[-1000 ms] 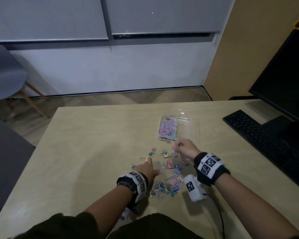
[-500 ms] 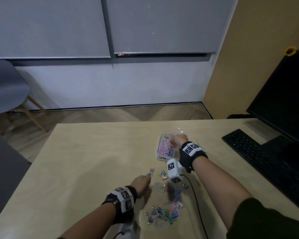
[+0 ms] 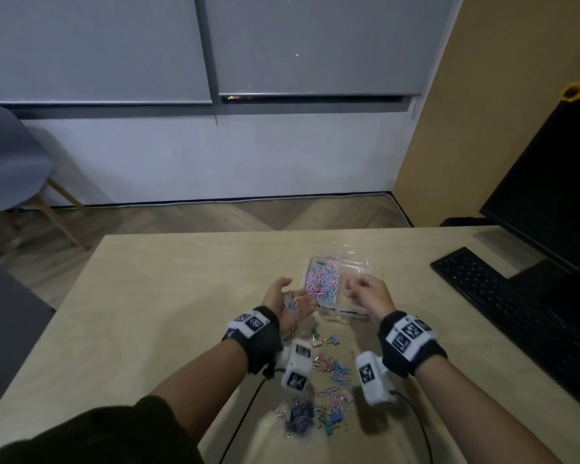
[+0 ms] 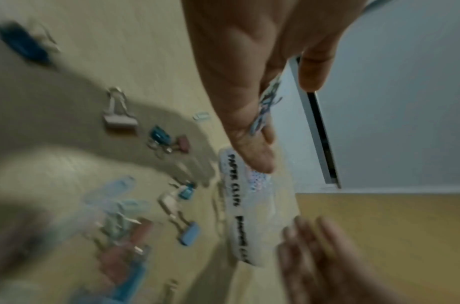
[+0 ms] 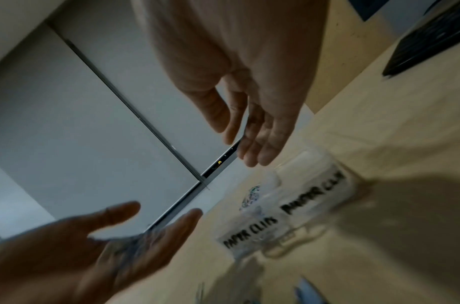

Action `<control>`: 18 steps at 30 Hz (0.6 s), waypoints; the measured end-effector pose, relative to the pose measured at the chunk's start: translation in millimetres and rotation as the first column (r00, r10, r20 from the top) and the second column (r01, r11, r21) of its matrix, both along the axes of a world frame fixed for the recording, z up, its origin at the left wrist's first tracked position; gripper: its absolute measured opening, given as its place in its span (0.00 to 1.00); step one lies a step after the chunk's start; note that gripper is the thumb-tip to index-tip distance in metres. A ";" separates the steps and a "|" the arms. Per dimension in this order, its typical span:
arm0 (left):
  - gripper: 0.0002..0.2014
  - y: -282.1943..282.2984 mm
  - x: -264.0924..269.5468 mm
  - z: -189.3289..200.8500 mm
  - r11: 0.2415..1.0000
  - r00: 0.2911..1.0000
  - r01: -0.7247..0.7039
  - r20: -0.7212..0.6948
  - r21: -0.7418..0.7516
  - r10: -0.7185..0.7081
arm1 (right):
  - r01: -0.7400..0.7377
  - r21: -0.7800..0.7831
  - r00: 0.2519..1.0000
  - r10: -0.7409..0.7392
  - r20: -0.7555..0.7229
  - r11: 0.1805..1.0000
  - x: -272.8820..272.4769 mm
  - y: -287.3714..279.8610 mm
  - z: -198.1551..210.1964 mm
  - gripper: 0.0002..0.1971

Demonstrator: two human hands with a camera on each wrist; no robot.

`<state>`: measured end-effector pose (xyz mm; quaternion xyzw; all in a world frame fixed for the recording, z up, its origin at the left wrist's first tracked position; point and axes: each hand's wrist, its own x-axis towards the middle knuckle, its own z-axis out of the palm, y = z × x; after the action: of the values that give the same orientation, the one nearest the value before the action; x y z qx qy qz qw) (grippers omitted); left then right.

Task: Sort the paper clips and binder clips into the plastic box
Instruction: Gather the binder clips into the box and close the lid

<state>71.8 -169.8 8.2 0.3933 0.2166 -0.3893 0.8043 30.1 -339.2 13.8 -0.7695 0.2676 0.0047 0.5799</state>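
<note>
A clear plastic box (image 3: 343,313) lies mid-table, its front labels reading PAPER CLIPS and BINDER CLIPS (image 5: 314,195). Pink and blue paper clips (image 3: 322,279) fill its left compartment; the right one looks empty. My left hand (image 3: 292,296) hovers palm-up just left of the box, with a small heap of paper clips (image 4: 265,107) lying in the cupped palm. My right hand (image 3: 359,289) hangs over the box's right compartment, fingers relaxed and holding nothing (image 5: 239,146). Loose binder clips (image 3: 329,366) and paper clips lie scattered on the table near me, under my wrists.
A black keyboard (image 3: 503,296) and a monitor (image 3: 549,195) stand on the table's right side. A grey chair (image 3: 7,162) is on the floor at far left. More clips (image 3: 308,413) lie heaped close to my body. Cables run from the wrist cameras.
My left hand rose off the pile of clips and came up beside the box with paper clips in its palm. My right hand drew back from the paper clip compartment towards the right one.
</note>
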 end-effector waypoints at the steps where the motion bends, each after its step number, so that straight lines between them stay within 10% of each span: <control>1: 0.26 -6.1 5.9 2.3 1.000 1.000 -0.009 -0.022 -0.018 0.009 | 0.003 0.008 1.000 -0.003 -0.001 1.000 -9.5 -4.1 -2.3 0.09; 12: 0.42 -35.2 31.7 19.4 0.986 0.998 -0.065 -0.031 -0.156 0.061 | 0.001 -0.048 0.999 -0.002 -0.035 0.999 -47.6 -20.5 -31.1 0.09; 18: 0.08 -21.4 27.3 13.4 0.955 0.958 0.194 0.166 0.226 -0.234 | -0.274 -0.216 0.946 0.223 -0.234 0.937 -46.2 -7.2 -40.3 0.09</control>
<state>99.2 -191.2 21.6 0.5318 0.1339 -0.4102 0.7287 -16.1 -346.4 -26.5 -0.8583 0.2249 0.1249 0.4441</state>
